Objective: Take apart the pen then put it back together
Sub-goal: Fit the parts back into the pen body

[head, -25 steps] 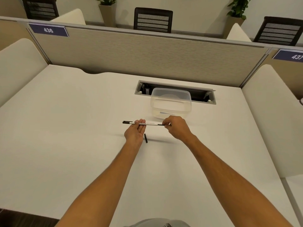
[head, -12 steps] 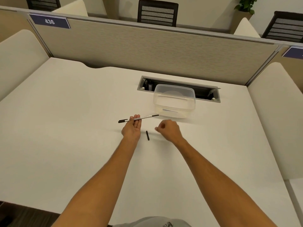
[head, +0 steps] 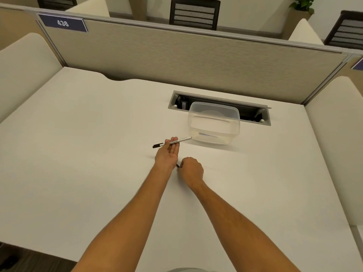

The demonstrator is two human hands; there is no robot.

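My left hand holds a slim white pen with a black left end, raised a little above the white desk; the pen runs left to right and tilts up toward the right. Just right of my left wrist, my right hand is down on the desk with its fingers closed over a small black pen part, probably the cap. Only the tip of that part shows beside the fingers.
A clear plastic container stands just beyond the pen's right end. Behind it is an open cable slot in the desk. A beige partition closes the far side, and cream side panels flank the desk.
My right hand let go of the pen's right end, dropped to the desk and closed over the black part lying there. The left hand kept the pen, which tilted up at the right.
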